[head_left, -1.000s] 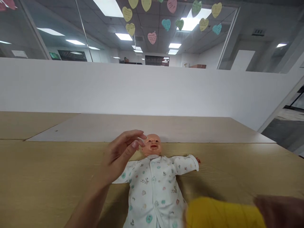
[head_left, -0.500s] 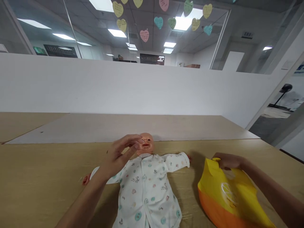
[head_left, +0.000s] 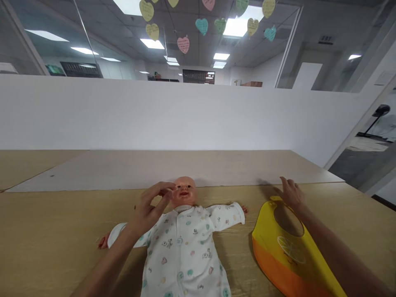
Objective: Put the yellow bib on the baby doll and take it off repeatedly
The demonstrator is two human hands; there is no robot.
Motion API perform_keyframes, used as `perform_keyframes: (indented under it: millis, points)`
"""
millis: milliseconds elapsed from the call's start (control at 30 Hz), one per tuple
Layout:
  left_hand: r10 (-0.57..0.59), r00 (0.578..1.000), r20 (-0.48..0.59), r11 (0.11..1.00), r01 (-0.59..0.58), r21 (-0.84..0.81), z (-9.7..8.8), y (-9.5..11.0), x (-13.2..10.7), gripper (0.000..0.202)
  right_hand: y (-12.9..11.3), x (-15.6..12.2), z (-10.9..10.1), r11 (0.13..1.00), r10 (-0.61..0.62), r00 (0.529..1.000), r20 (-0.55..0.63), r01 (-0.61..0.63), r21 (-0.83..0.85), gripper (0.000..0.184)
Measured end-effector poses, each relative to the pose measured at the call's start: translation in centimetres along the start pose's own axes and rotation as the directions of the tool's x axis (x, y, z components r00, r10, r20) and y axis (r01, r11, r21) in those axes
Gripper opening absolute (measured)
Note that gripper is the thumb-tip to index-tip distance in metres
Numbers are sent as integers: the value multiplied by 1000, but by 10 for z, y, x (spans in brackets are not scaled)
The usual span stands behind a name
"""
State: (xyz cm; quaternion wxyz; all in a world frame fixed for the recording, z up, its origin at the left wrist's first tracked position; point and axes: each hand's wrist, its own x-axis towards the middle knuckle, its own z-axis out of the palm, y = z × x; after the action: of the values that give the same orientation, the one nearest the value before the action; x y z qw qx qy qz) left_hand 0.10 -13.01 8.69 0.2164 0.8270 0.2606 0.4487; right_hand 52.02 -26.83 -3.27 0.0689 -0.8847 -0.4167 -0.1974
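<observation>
A baby doll [head_left: 185, 251] in a white printed sleepsuit lies on its back on the wooden table [head_left: 55, 231], arms spread. My left hand [head_left: 151, 204] hovers just left of the doll's head [head_left: 185, 191], fingers curled loosely with nothing in them. A yellow and orange bib [head_left: 287, 251] lies flat on the table to the doll's right. My right hand [head_left: 291, 192] rests at the bib's top edge by the neck opening, fingers spread and holding nothing.
A paler tabletop [head_left: 173, 167] adjoins the far side, backed by a white partition wall [head_left: 173, 111]. Paper hearts [head_left: 183, 44] hang on the glass above it. The table's right edge drops off toward a doorway.
My right hand brought the bib onto the table, laid it flat and let go of it. My left hand stayed by the doll's head. The view shifted slightly.
</observation>
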Motion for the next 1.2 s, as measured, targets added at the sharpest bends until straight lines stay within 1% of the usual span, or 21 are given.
perform_keyframes:
  millis: [67,133,233,300,367,467,567,667,700,733,800,833,867,900,933,967,1000,1033,1067,1133,1200]
  points:
    - [6,1000,-5,1000,-6,26,3,-5,1,19,1,2,1,996,-4,998,-65,-2,-89,47]
    - [9,1000,-6,999,-8,48,5,-10,1,19,2,5,-2,993,13,996,-92,-24,-116,40]
    - [25,1000,0,998,-25,51,9,-18,0,18,-2,7,-5,995,35,990,-138,-47,-85,37]
    - [39,999,-1,998,-39,44,13,-22,0,17,-12,5,-4,999,16,984,-176,-22,-28,37]
    - [39,999,-4,999,-39,34,17,-25,-1,17,-29,0,-3,996,-49,976,-211,64,64,37]
    - [1,1000,-4,1000,-2,-26,23,-27,-5,17,-71,-13,-6,943,-146,965,-218,203,263,34]
    - [-159,987,3,971,157,-182,22,-32,-18,16,-123,-34,-18,844,-205,970,-132,243,477,32]
    - [-356,934,-6,881,334,-335,12,-41,-45,12,-172,-63,-37,733,-304,949,-85,290,615,31]
    - [-404,914,17,848,382,-369,6,-46,-57,11,-185,-74,-43,709,-316,946,-75,288,644,29]
    - [-441,895,63,813,428,-394,0,-51,-69,9,-196,-85,-49,687,-336,940,-63,290,666,28]
    - [-466,855,229,744,519,-420,-13,-63,-93,9,-212,-107,-60,669,-378,925,-34,298,681,26]
    - [-455,829,324,719,557,-415,-19,-69,-103,10,-217,-117,-64,662,-406,914,-30,316,680,26]
    - [-435,794,424,703,594,-391,-23,-75,-112,10,-220,-127,-67,651,-439,898,-29,340,678,26]
    - [-405,749,524,701,622,-348,-26,-81,-118,9,-223,-135,-70,639,-479,877,-25,368,675,27]
    - [-369,699,612,718,633,-290,-27,-85,-123,9,-225,-141,-73,626,-522,853,-17,396,672,29]
    - [-341,653,676,751,622,-222,-27,-89,-125,8,-227,-146,-75,616,-564,826,3,418,668,31]
    - [-329,624,708,795,588,-148,-25,-91,-126,7,-229,-150,-76,614,-594,804,33,426,664,33]
    - [-329,620,712,842,534,-76,-22,-93,-126,8,-231,-152,-78,619,-610,790,66,422,663,34]
    - [-335,643,689,882,471,-11,-19,-93,-125,9,-233,-154,-80,625,-611,786,92,407,666,35]
    - [-323,721,613,934,349,81,-12,-91,-122,14,-237,-157,-84,638,-580,805,128,350,686,34]
    - [-259,789,557,966,227,127,-6,-88,-121,19,-240,-161,-90,651,-530,832,161,277,707,32]
